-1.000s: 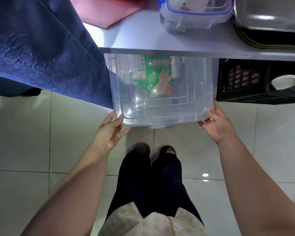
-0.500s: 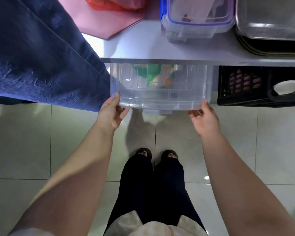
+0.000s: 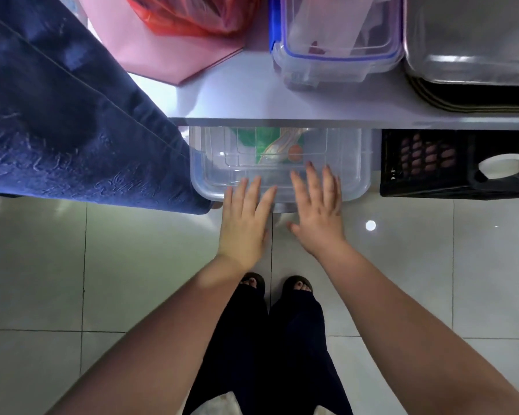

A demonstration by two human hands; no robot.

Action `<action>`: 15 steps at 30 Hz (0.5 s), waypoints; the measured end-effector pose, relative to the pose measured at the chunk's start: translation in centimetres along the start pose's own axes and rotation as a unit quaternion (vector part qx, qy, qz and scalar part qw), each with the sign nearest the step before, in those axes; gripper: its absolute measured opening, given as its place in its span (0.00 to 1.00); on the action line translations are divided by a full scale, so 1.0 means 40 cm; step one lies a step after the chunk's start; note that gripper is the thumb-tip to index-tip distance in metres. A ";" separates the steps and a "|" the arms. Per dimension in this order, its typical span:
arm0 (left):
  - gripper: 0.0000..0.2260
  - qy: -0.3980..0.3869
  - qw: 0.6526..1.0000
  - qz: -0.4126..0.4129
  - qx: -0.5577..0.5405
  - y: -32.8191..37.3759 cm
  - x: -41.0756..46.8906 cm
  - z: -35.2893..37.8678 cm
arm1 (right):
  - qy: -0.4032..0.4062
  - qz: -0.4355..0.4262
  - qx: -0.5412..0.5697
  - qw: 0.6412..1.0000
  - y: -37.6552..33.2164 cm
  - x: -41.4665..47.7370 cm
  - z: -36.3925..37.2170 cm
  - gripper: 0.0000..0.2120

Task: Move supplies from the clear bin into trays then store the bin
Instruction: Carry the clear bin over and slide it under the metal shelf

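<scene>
the clear bin [image 3: 279, 163] sits on the floor under the white counter [image 3: 252, 100], with most of it already tucked in and only its near edge sticking out. it lies straight ahead of the person, just past both hands. its long side runs left to right, so a push forward sends it in flat. something green [image 3: 267, 142] shows through the plastic, but i can't tell if it is in the bin or behind it.

the left hand [image 3: 244, 223] is open and flat, fingers together, lying over the bin's front edge. the right hand [image 3: 318, 214] is open too, fingers spread, reaching a little farther over the bin. both are near the middle of the front, about as close as each other. neither one is gripping anything.

a second ago the hands were holding the bin at its two front corners and far more of it stuck out. now they have let go of the corners and come to the middle, and the bin has gone deeper under the counter.

a blue cloth [image 3: 72, 130] hangs on the left and a black crate [image 3: 426, 163] sits on the right. the bin fits between them.
</scene>
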State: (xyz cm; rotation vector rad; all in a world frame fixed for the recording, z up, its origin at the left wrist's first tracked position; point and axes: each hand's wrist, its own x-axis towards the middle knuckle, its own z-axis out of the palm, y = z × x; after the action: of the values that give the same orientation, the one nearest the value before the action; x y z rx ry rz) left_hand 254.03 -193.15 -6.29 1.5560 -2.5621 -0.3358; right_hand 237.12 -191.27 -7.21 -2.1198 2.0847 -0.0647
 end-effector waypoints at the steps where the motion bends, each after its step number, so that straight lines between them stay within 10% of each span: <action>1: 0.37 -0.019 0.997 0.009 0.076 -0.005 0.022 0.018 | -0.010 -0.001 -0.056 0.998 -0.010 0.010 0.017 0.53; 6: 0.30 0.025 0.984 0.016 0.176 -0.024 0.057 0.068 | 0.156 0.003 -0.125 0.980 -0.012 0.032 0.060 0.31; 15: 0.21 0.051 0.993 0.098 0.036 -0.067 0.083 -0.015 | 0.077 -0.033 0.113 0.990 0.062 0.030 -0.024 0.22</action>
State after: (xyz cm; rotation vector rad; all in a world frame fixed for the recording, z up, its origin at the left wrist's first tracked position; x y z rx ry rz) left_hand 254.93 -197.36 -6.40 1.2909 -2.6444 -0.1418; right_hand 234.56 -192.58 -6.75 -2.1033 1.9762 -0.4649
